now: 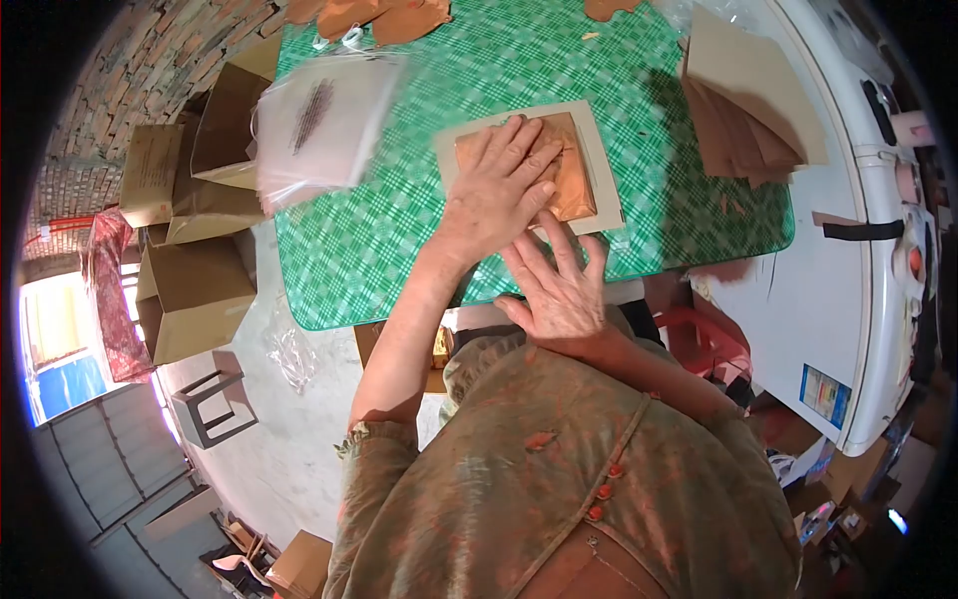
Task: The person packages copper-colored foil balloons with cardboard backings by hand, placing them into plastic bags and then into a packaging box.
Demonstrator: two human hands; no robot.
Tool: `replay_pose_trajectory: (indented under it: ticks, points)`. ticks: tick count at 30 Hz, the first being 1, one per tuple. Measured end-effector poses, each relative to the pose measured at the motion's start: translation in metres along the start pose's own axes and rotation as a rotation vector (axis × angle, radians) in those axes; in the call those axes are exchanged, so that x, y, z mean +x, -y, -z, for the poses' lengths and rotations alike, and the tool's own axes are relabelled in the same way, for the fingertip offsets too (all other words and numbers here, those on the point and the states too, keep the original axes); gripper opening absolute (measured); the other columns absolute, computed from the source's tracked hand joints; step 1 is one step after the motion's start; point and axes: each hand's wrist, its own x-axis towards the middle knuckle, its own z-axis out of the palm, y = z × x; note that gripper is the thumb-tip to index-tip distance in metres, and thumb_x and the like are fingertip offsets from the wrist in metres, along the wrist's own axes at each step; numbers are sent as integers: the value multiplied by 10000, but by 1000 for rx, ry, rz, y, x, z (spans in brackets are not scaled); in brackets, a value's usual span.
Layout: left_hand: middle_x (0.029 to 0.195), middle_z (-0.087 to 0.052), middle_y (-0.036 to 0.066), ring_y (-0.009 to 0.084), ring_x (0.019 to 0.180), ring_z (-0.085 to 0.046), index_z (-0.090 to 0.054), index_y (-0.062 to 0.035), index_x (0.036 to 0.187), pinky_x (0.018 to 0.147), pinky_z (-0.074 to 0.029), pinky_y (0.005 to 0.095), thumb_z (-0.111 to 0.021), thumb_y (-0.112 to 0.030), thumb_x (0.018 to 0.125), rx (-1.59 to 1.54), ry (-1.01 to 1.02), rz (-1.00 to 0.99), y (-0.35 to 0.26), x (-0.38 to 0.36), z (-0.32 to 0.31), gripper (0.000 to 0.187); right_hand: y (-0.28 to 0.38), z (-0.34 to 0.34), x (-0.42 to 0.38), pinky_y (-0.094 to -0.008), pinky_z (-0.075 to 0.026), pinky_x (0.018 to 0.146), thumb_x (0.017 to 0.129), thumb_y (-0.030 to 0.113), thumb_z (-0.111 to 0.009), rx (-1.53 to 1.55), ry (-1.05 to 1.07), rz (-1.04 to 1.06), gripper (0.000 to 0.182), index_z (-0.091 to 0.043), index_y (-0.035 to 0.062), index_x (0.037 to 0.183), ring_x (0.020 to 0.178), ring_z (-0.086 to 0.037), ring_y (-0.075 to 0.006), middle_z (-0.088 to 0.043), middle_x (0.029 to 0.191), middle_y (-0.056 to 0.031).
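My left hand (499,190) lies flat with its fingers stretched over a folded orange-brown piece (574,180) that looks like shiny leather or film. Under that piece is a square beige cardboard sheet (607,190), its edges showing all round. My right hand (559,285) is at the table's near edge, fingers apart, with the fingertips close to the bottom rim of the cardboard and by my left thumb. It holds nothing that shows. Part of the folded piece is hidden beneath my left palm.
On the green checked tablecloth (419,270), a stack of clear plastic bags (339,120) sits at the left and brown card sheets (743,110) at the right. Orange-brown pieces (384,20) lie at the far edge. Open cardboard boxes (205,290) stand left; a white appliance (798,299) is right.
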Motion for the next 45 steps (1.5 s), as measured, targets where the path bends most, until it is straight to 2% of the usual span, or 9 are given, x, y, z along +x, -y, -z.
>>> replay_pose_trajectory:
  ticks: [5, 11, 12, 16, 19, 24, 33, 38, 45]
  points:
    - [1650, -358, 108, 318, 1548, -273, -481, -164, 1543, 1275, -181, 493, -474, -417, 1066, 71, 32, -1, 1, 0, -1, 539, -4, 5, -5, -583, -217, 1152, 834, 470, -764, 85, 35, -14, 778, -534, 99, 1477, 1535, -234, -320, -387, 1609, -70]
    - [1619, -397, 136, 335, 1536, -292, -497, -151, 1524, 1263, -194, 520, -524, -559, 1007, 130, 18, -21, -3, 1, -1, 659, -25, 24, -27, -503, -301, 1177, 777, 369, -800, 70, -77, 57, 762, -570, 41, 1426, 1468, -406, -310, -487, 1549, -101]
    - [1615, -401, 139, 337, 1534, -295, -499, -147, 1522, 1262, -195, 523, -526, -569, 1001, 136, 16, -27, -3, 1, 0, 671, -28, 32, -27, -483, -383, 1097, 795, 346, -774, 31, -117, 83, 672, -608, 32, 1366, 1372, -504, -307, -566, 1448, -116]
    - [1605, -410, 150, 343, 1524, -309, -501, -135, 1516, 1256, -201, 532, -526, -595, 990, 174, 8, -43, -5, 0, 1, 699, -52, 34, -41, -485, -398, 981, 874, 276, -692, 104, -220, 114, 496, -627, 30, 1300, 1239, -549, -292, -602, 1312, -122]
    - [1601, -413, 153, 347, 1517, -321, -503, -133, 1513, 1252, -208, 536, -518, -602, 992, 187, 6, -51, -6, 1, 0, 701, -55, 46, -12, -499, -351, 1043, 918, 294, -630, 5, -228, 36, 492, -615, 35, 1337, 1314, -504, -315, -578, 1368, -131]
    - [1562, -455, 174, 364, 1486, -355, -549, -96, 1465, 1242, -234, 525, -563, -588, 964, 169, -49, -80, -3, 1, -3, 702, -63, 37, -2, -587, -229, 1177, 860, 431, -728, -20, -28, -37, 770, -497, 20, 1469, 1491, -345, -313, -451, 1558, -134]
    - [1595, -423, 149, 349, 1493, -361, -500, -145, 1519, 1239, -247, 508, -539, -591, 989, 179, -41, -79, -4, 0, -3, 695, -82, 38, -16, -548, -266, 1184, 873, 329, -726, -64, -111, 62, 621, -588, 19, 1393, 1454, -417, -305, -541, 1492, -115]
    - [1584, -438, 142, 339, 1490, -367, -520, -149, 1502, 1235, -254, 504, -544, -583, 989, 207, -45, -79, -5, 0, -3, 673, -92, 52, -45, -492, -421, 1028, 809, 87, -711, -16, -245, 102, 390, -659, 19, 1190, 1169, -554, -291, -634, 1205, -74]
    - [1580, -445, 138, 321, 1506, -347, -524, -165, 1499, 1249, -237, 496, -515, -611, 996, 230, -38, -74, -5, 0, -5, 673, -97, 66, -50, -483, -447, 911, 746, 8, -661, 36, -219, 25, 430, -641, 24, 1176, 1015, -562, -293, -591, 1074, -86]
